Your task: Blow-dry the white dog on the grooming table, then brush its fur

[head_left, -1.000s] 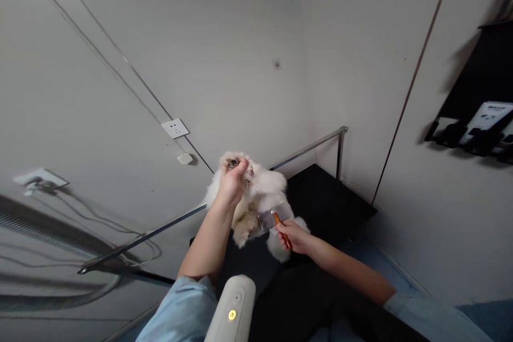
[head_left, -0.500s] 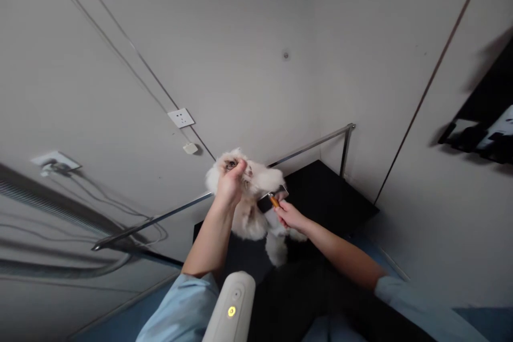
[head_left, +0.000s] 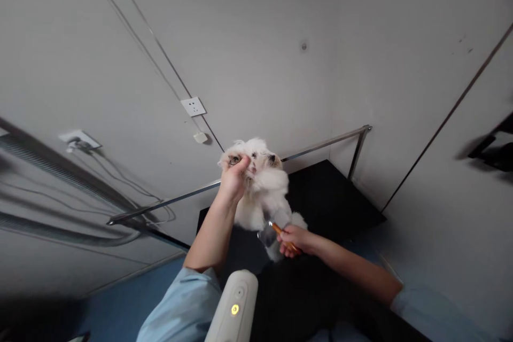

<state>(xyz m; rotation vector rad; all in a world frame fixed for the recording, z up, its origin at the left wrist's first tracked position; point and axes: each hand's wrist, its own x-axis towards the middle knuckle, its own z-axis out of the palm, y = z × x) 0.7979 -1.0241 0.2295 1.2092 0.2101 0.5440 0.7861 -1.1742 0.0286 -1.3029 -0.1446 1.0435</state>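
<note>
A fluffy white dog is on a black table, its head turned so that its dark nose points right. My left hand is closed on the dog's ear at the side of its head, thumb uppermost. A dark patch shows just above that thumb. In my right hand is a slicker brush, gripped by its orange-brown handle. The brush head is low, by the dog's legs and lower body; whether it touches the fur I cannot tell.
The black tabletop sits in a wall corner, with a metal rail along its back. A grey hose and cables run at the left, near wall sockets. A pale device with a yellow light stands close below.
My right hand has brought the brush down from beside the dog's head to its legs. The dog's face now shows more. My left hand keeps its hold; the view has shifted slightly.
</note>
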